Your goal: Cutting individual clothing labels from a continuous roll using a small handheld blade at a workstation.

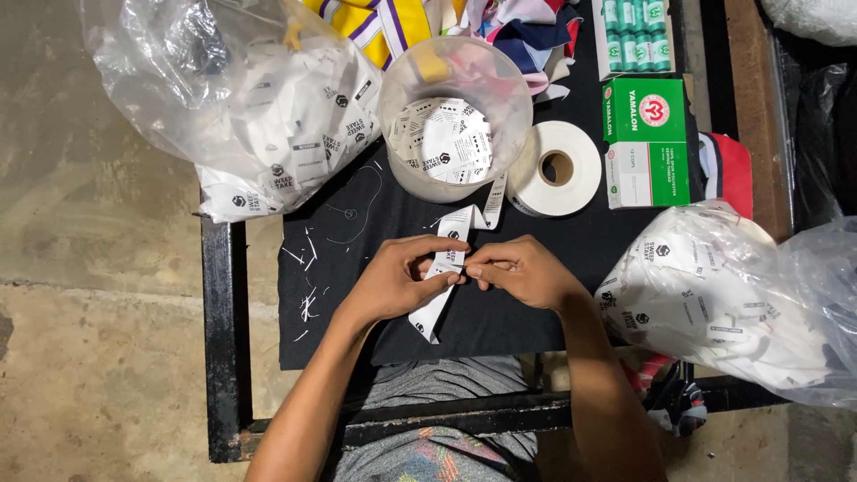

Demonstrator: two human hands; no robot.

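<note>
The left hand [399,278] and the right hand [520,270] met over the black cloth [500,232], each closed in a pinch on the same white label strip [449,263]. The fingertips of both hands gripped the strip at its middle, almost touching one another. From that grip the strip ran two ways: one end hung down toward the person's lap, over the cloth's near part, and the other climbed up the cloth to the clear plastic tub [455,116].

The tub stood at the far side of the cloth, holding a heap of cut white labels. Just to the right of the tub lay a roll of white tape [555,168], and right of that a green and white box [646,141]. Left of the tub, off the cloth's far left corner, slumped a clear bag of labels [259,107]. A second bag of labels [714,303] rested at the cloth's right edge, near the right forearm. Short white thread scraps [306,268] lay scattered on the cloth, left of the left hand.
</note>
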